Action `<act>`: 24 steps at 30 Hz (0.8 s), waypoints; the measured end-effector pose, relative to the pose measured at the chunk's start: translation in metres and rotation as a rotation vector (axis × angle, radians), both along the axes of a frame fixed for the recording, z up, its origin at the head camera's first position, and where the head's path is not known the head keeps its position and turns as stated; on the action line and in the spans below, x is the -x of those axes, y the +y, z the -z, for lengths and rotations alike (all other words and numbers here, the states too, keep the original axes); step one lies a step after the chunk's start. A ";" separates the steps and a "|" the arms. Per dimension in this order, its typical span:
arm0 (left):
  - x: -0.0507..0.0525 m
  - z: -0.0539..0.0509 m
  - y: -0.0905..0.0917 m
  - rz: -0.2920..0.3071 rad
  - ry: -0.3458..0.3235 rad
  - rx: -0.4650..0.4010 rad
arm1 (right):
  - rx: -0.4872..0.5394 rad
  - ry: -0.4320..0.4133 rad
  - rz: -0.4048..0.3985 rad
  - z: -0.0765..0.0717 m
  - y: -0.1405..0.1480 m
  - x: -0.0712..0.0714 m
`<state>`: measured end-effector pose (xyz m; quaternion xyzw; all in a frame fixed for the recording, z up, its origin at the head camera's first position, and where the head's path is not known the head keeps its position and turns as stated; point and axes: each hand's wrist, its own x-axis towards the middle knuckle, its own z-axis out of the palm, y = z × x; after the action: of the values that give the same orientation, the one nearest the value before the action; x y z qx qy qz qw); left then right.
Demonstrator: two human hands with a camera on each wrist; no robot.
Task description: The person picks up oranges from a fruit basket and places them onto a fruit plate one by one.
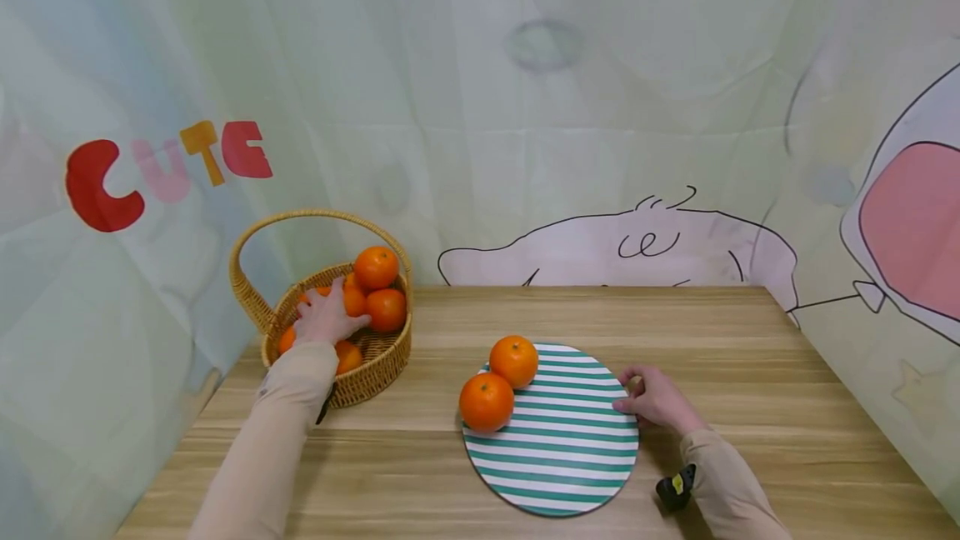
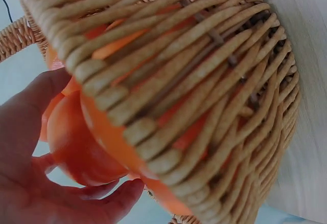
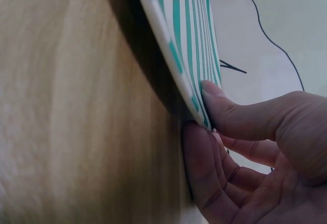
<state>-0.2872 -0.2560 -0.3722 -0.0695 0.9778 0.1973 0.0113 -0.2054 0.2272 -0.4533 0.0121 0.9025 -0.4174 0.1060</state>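
Note:
In the head view my left hand (image 1: 324, 320) reaches into a wicker basket (image 1: 375, 380) at the left of the table. The left wrist view has its fingers curled round an orange (image 2: 84, 139) just inside the woven rim. Several other oranges (image 1: 386, 310) lie in the basket. A flat round plate (image 1: 558, 461) with green and white stripes bears two oranges side by side, one nearer (image 1: 486, 402) and one farther (image 1: 514, 362), at its left edge. My right hand (image 1: 658, 401) pinches the plate's right edge, thumb on top and fingers at the underside.
The basket's tall arched handle (image 1: 318, 213) rises above the fruit. A wooden table (image 1: 720, 332) carries everything, and a printed curtain (image 1: 480, 148) hangs behind it and at both sides. A small black device (image 1: 677, 488) sits at my right wrist.

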 end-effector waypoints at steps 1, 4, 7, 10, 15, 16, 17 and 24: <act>0.001 0.001 0.000 0.001 -0.002 0.006 | 0.002 -0.001 0.001 0.000 0.000 0.000; 0.003 0.002 -0.001 0.005 0.001 0.023 | 0.003 0.004 -0.004 0.000 0.000 0.000; 0.004 0.003 -0.001 0.006 0.010 0.030 | -0.002 0.014 -0.008 0.000 0.000 0.000; 0.005 0.002 0.000 0.002 0.016 0.033 | -0.012 0.021 -0.008 0.001 0.000 0.000; 0.005 0.002 0.000 0.001 0.035 0.027 | -0.021 0.028 -0.006 0.002 0.000 0.001; 0.004 0.003 0.000 0.003 0.039 0.026 | -0.021 0.027 -0.005 0.002 0.000 0.001; 0.004 0.003 0.000 0.005 0.042 0.025 | -0.021 0.027 -0.005 0.002 0.000 0.001; -0.002 0.004 0.001 0.005 0.056 -0.014 | -0.013 0.020 -0.003 0.001 0.000 0.000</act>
<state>-0.2855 -0.2551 -0.3763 -0.0615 0.9765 0.2062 -0.0149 -0.2058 0.2271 -0.4548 0.0073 0.9063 -0.4112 0.0974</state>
